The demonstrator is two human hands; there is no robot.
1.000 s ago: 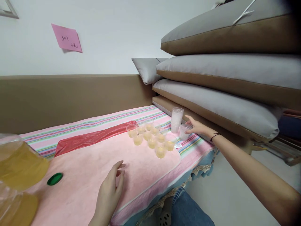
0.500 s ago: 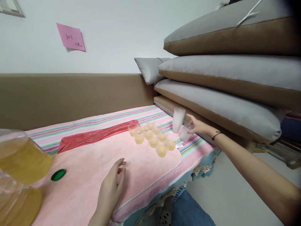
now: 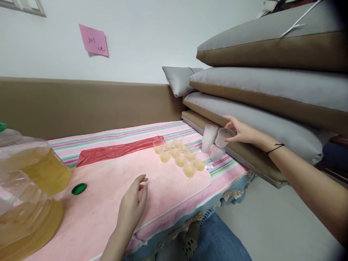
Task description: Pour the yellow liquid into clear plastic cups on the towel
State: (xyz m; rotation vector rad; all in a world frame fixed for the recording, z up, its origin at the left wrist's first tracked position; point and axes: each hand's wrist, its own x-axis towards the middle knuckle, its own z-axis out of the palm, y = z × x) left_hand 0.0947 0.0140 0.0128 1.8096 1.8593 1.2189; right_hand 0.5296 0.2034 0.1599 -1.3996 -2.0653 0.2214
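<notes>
My right hand grips a clear plastic cup by its sides, tilted and raised above a short stack of clear cups. Beside these stands a taller cup stack. My left hand is over the pink mat, empty, its fingers loosely bent and thumb apart. Whether it touches the mat I cannot tell. Several cups of pale yellow liquid stand grouped on the mat's far right part.
Big clear jugs of yellow liquid stand at the left, near a green cap. A red plastic bag lies along the back. Stacked grey and brown cushions rise at the right. The bed's front edge has a blue frill.
My right hand has closed on a cup and lifted it up from the short stack. My left hand stays in nearly the same place. The view has shifted slightly.
</notes>
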